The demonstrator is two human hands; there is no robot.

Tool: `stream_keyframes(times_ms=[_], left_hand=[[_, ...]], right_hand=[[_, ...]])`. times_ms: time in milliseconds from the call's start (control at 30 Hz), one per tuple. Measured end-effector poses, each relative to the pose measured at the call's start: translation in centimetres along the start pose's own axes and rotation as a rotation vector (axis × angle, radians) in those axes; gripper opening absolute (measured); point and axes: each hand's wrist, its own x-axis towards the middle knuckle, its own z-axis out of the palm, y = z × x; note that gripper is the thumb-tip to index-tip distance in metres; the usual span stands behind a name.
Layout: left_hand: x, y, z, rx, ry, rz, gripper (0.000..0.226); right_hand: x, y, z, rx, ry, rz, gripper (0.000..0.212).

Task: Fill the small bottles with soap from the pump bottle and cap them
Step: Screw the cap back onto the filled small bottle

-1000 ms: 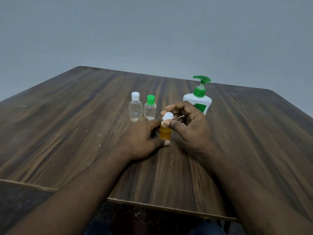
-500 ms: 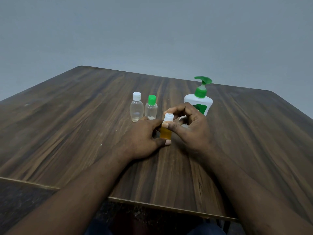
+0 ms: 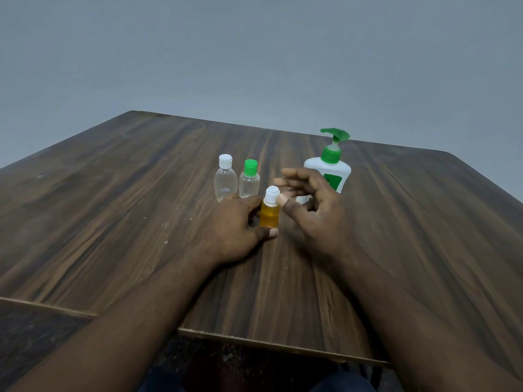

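Observation:
A small bottle (image 3: 269,215) filled with amber soap stands upright on the wooden table (image 3: 141,222), its white cap (image 3: 272,194) on top. My left hand (image 3: 232,230) grips the bottle's body from the left, thumb at its base. My right hand (image 3: 314,210) hovers just right of the cap with fingers spread and loose, holding nothing; its thumb tip is close beside the cap. Behind stand two clear bottles that look empty, one with a white cap (image 3: 225,178) and one with a green cap (image 3: 249,179). The white pump bottle (image 3: 331,165) with a green pump is behind my right hand.
The dark wooden table has a lighter front edge (image 3: 283,345) near me. A plain grey wall rises behind it. Bare tabletop extends to the left and right of the bottles.
My right hand pressed the white cap onto the amber bottle, then let go and opened. The left hand has kept its hold on the bottle.

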Motion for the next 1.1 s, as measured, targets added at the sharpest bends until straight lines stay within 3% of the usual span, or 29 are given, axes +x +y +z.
stream_keyframes(times_ms=[100, 267, 567, 767, 967, 1100], left_hand=[[0.0, 0.1, 0.0, 0.001, 0.012, -0.013, 0.028], [0.2, 0.0, 0.0, 0.01, -0.025, -0.066, 0.031], [0.1, 0.3, 0.0, 0.0, 0.01, -0.043, 0.029], [0.3, 0.0, 0.2, -0.007, 0.011, -0.052, 0.028], [0.0, 0.2, 0.0, -0.008, -0.028, 0.067, 0.028], [0.1, 0.0, 0.3, -0.009, -0.017, 0.064, 0.031]], right_hand=[[0.0, -0.2, 0.3, -0.036, -0.013, -0.003, 0.041], [-0.1, 0.1, -0.8, -0.017, 0.286, -0.018, 0.007], [0.0, 0.0, 0.4, 0.002, -0.053, 0.03, 0.04], [-0.1, 0.1, 0.1, -0.048, 0.219, -0.018, 0.013], [0.1, 0.5, 0.8, -0.074, -0.016, 0.036, 0.028], [0.2, 0.6, 1.1, -0.174, 0.056, 0.006, 0.02]])
